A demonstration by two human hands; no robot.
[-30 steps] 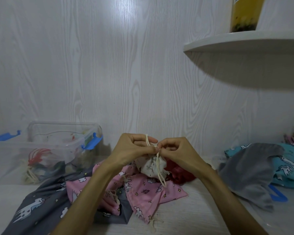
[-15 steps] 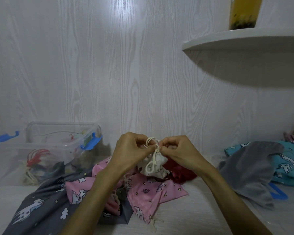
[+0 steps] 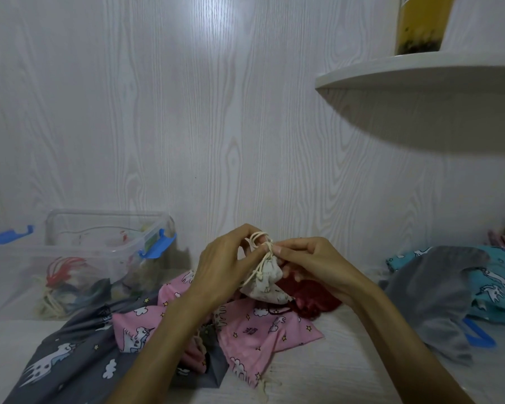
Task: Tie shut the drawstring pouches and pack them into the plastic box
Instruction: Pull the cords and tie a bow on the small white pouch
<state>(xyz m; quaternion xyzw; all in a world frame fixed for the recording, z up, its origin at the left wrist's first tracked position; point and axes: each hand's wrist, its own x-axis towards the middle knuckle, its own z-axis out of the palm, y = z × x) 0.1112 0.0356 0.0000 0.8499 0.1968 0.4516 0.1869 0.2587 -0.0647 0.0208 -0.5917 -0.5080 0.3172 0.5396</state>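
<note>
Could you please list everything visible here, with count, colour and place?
small pouch: one, cream, held above the pile at centre
cord: one, cream, looped at the pouch's neck
pink pouches: at least two, on the table at centre
red pouch: one, behind the pink ones
dark grey pouch: one, front left
grey and teal pouches: several, right
plastic box: one, clear with blue clips, left, pouches inside
shelf: one, white, upper right
left hand: pinches the cord
right hand: pinches the cord
</note>
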